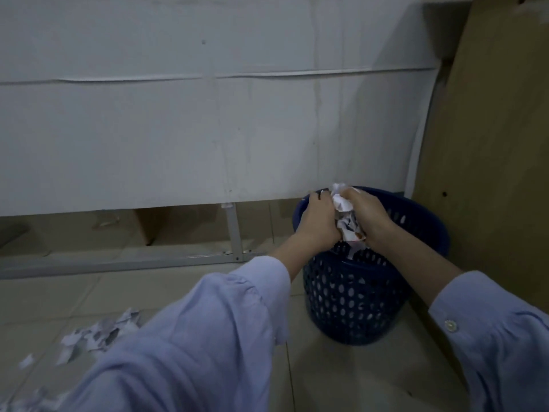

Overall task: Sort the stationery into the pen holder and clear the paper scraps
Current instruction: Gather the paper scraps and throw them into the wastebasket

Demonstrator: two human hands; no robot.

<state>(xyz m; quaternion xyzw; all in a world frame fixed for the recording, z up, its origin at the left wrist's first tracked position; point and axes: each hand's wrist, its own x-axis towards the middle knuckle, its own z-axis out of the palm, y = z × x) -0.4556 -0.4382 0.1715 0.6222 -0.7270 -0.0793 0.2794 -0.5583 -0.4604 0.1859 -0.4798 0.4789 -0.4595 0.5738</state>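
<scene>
Sleeve (184, 337), hands (319, 221) round scraps (343, 205) over bin (356, 298)

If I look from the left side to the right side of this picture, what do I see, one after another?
floor scraps → metal leg → left hand → paper wad → right hand → brown board

Head-worn camera looks forward and down, near a blue basket (350, 298).
</scene>
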